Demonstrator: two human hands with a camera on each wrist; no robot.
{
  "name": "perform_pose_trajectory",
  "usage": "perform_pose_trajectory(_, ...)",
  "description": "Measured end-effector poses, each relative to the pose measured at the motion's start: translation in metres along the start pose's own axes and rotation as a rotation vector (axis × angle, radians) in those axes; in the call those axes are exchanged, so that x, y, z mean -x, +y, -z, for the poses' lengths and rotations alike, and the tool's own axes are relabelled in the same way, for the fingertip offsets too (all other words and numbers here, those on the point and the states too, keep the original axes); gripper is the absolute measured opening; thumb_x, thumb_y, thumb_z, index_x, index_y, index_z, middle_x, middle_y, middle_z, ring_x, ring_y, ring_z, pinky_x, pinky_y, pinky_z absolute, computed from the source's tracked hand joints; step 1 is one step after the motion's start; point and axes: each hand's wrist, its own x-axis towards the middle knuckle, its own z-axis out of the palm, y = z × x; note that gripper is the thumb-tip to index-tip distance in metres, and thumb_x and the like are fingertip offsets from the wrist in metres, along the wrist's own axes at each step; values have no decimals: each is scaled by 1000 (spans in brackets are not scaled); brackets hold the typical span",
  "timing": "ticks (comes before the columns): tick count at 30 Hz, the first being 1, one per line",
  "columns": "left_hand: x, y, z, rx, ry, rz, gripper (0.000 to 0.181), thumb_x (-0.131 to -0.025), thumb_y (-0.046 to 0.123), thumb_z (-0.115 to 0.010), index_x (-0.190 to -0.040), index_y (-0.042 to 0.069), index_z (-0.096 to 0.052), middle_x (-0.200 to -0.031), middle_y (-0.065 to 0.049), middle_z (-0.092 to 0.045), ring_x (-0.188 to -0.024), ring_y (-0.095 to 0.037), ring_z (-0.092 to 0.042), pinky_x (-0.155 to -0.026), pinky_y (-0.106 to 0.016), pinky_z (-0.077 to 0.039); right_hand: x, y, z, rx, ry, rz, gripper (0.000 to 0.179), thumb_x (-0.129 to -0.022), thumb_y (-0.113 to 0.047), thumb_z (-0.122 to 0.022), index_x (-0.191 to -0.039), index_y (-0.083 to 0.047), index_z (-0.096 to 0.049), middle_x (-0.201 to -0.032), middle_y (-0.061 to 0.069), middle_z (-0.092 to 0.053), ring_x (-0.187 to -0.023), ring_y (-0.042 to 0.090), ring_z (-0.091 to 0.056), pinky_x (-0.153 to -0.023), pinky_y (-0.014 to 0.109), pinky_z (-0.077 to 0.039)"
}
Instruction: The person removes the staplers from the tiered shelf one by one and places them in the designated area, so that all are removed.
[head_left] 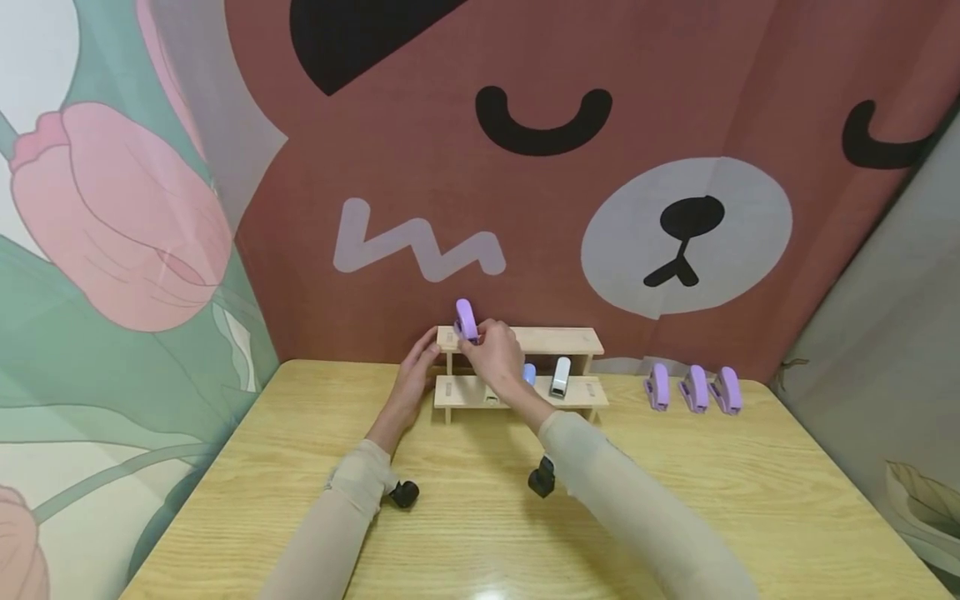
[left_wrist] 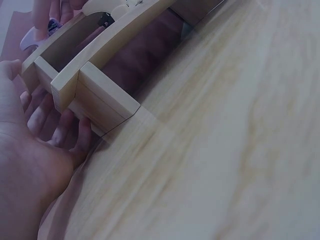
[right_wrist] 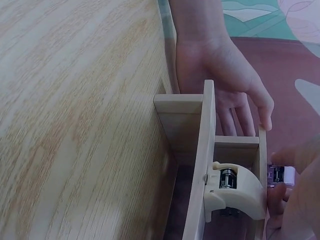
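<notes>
From my remote feed I'm seeing the R hand (head_left: 497, 354) pinching a purple stapler (head_left: 466, 319) btwn thumb & fingers, holding it tilted at the L end of the wooden rack's (head_left: 558, 340) upper shelf; can't tell if it's touching the wood. The L hand (head_left: 411, 379) is gripping that same end, thumb on the upper shelf's edge, fingers bent around by the side supports.

On the lower shelf I'm seeing a cream stapler (right_wrist: 245, 192) sitting L of center, a blue stapler (head_left: 529, 374) partly hiding behind the R hand, & a white stapler (head_left: 560, 377) standing to its R. Three more purple staplers (head_left: 697, 389) are standing in a row on the table (head_left: 750, 483), well apart from the rack on the R. Behind it all, a reddish-brown curtain w/ a cartoon bear face (head_left: 375, 167) is hanging.
</notes>
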Motion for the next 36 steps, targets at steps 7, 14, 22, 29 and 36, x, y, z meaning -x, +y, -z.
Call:
perform_pose_trajectory(7, 1, 1, 0, 11, 1, 4, 58, -99, 52, -63, -152, 35, -49, -143, -6, -52, -130, -32, -48, -99, -51, -40, 0, 0, -1, -15, 17, 1, 30, -87, -33, -81, -99, -7, -73, -87, 3, -66, -73, 23, -61, -61, 41, -48)
perform_pose_trajectory(14, 2, 2, -1, 12, 4, 10, 58, -100, 50, -62, -153, 34, -48, -143, -8, -52, -131, -33, -46, -99, -51, -39, 0, 0, -2, -26, 52, 8, 26, -85, -31, -83, -93, -8, -74, -88, 4, -67, -75, 23, -62, -64, 43, -49)
perform_pose_trajectory(22, 2, 2, -2, 12, 8, 9, 56, -99, 50, -63, -152, 35, -49, -140, -8, -54, -130, -33, -48, -97, -48, -41, -2, 1, -3, -35, 61, 13, 23, -84, -31, -82, -88, -10, -74, -82, -1, -67, -71, 21, -61, -61, 40, -48)
perform_pose_trajectory(29, 3, 4, -3, 5, 4, 8, 56, -99, 51, -62, -152, 36, -49, -141, -7, -54, -131, -34, -47, -98, -50, -40, -2, 2, 0, -37, 52, 5, 22, -82, -29, -82, -88, -10, -73, -82, 0, -67, -73, 22, -62, -63, 40, -48)
perform_pose_trajectory(36, 4, 3, -2, -1, 12, 10, 56, -101, 49, -61, -153, 34, -48, -144, -7, -52, -131, -34, -47, -98, -50, -40, 0, 2, 4, -57, 40, 0, 22, -81, -30, -83, -88, -11, -73, -79, -2, -67, -73, 21, -62, -62, 39, -48)
